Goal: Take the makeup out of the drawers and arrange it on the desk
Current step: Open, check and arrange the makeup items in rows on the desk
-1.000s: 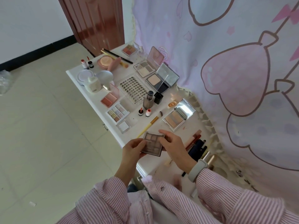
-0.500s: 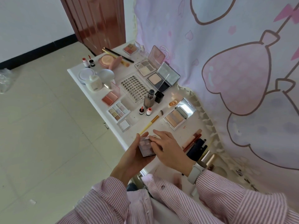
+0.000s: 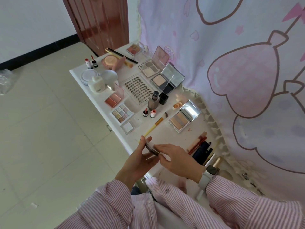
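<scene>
Our left fingers (image 3: 145, 140) curl up around the far edge of a small dark palette (image 3: 151, 148), and our left hand (image 3: 140, 160) holds it from below like a little shelf. Our right hand (image 3: 177, 158) lies over the near side, with its fingertips pinching a thin pale flap at the palette's edge. We think we hold it with both hands because we are working its lid, and one hand must keep it steady while the other does that. We cannot tell if the lid is going open or shut.

The palette is up in the air, just above the near edge of the white desk (image 3: 165, 134). It is not resting on the desk yet.

Just past our fingers lies a yellow brush (image 3: 156, 123), and there is a bare patch of desk beside it. We think that patch is a good home for the palette.

Farther out, the other palettes sit open, like the tan one with the shiny lid (image 3: 184, 119) and the one with many little squares (image 3: 122, 113). We think they are left open so the colours show. To the right, pencils and tubes (image 3: 200, 147) lie side by side in a neat row.
</scene>
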